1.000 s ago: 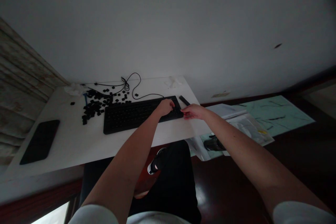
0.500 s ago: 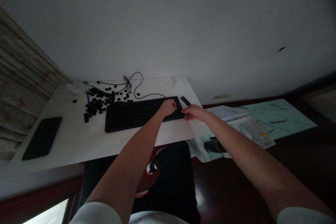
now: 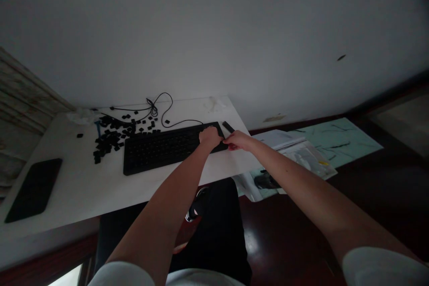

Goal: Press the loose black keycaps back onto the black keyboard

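Note:
A black keyboard [image 3: 161, 149] lies on the white table, its cable running off the back edge. Over its right part is my left hand [image 3: 210, 137], fingers curled and closed, its thumb side toward the right hand. My right hand [image 3: 239, 140] is at the keyboard's right edge, thumb and fingers pinched together, tips nearly meeting the left hand's. Whatever sits between the fingers of either hand is too small or hidden to make out. Just beyond the right hand lies a small dark stick-shaped object [image 3: 228, 127]. Many loose black keycaps [image 3: 109, 140] are heaped left of and behind the keyboard.
A dark flat tablet-like slab [image 3: 35, 190] rests at the table's left end. Near the wall are a coiled black cable [image 3: 152, 108], a blue tool [image 3: 98, 128] and crumpled clear plastic [image 3: 82, 116]. Right of the table, papers and plastic bags [image 3: 304, 161] lie on a green marbled surface [image 3: 348, 138].
The view has shifted, so the table sits further left. My left hand has turned and come closer to my right hand, which stays by the keyboard's right edge.

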A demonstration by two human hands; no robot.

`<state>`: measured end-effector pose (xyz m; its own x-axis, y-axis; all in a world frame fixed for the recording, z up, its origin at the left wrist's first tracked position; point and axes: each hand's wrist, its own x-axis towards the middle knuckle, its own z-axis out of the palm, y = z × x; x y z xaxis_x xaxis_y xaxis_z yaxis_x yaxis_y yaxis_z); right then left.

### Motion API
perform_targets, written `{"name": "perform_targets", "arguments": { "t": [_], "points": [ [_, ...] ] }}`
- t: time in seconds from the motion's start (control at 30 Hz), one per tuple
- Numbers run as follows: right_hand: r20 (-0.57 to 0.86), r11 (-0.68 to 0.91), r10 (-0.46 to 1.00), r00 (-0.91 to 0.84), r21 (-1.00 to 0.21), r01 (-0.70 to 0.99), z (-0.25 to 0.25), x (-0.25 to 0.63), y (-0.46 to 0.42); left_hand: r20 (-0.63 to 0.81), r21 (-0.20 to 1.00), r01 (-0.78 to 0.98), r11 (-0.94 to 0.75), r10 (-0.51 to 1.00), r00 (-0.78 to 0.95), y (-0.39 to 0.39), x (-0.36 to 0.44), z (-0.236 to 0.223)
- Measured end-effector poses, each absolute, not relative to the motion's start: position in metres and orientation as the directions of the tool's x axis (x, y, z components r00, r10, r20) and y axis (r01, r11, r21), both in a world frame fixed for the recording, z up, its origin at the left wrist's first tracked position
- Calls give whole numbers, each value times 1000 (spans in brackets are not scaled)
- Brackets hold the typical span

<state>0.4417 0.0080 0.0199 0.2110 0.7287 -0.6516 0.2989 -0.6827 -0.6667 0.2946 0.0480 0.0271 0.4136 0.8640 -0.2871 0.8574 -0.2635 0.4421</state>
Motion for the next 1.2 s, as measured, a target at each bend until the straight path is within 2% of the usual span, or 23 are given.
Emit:
{"name": "perform_targets", "arguments": {
  "t": [0.13, 0.3, 0.43, 0.57, 0.63, 0.73, 0.8, 0.9, 1.07, 1.2],
  "points": [
    [-646, -666, 742, 177, -685, 294, 14, 447, 7, -302, 446, 852, -275, 850, 432, 50, 295, 27],
    [-557, -574, 817, 149, -759, 308, 4, 454, -4, -282, 464, 831, -305, 839, 465, 53, 293, 18],
    [-464, -464, 881, 96, -807, 366, -3, 454, -13, -204, 565, 753, -337, 827, 524, 58, 290, 11],
    [-415, -466, 884, 213, -768, 439, -3, 443, -13, -133, 628, 690, -359, 824, 550, 56, 280, 10],
    [-419, -497, 868, 269, -750, 436, -2, 438, -11, -45, 670, 650, -359, 854, 518, 48, 266, 11],
    [-414, -508, 860, 299, -751, 421, 0, 434, -11, 238, 734, 545, -406, 904, 355, 30, 227, 8],
    [-396, -498, 864, 310, -760, 418, -1, 433, -12, 374, 704, 529, -474, 881, 291, 15, 190, 3],
    [-378, -506, 856, 352, -750, 426, -3, 432, -11, 470, 587, 619, -522, 842, 264, -5, 123, -6],
    [-398, -522, 845, 357, -762, 384, -4, 432, -8, 496, 390, 812, -435, 842, 213, -28, 11, -21],
    [-386, -516, 849, 360, -749, 415, -9, 435, -5, 442, 373, 858, -353, 881, 170, -32, -37, -28]
  ]
}}
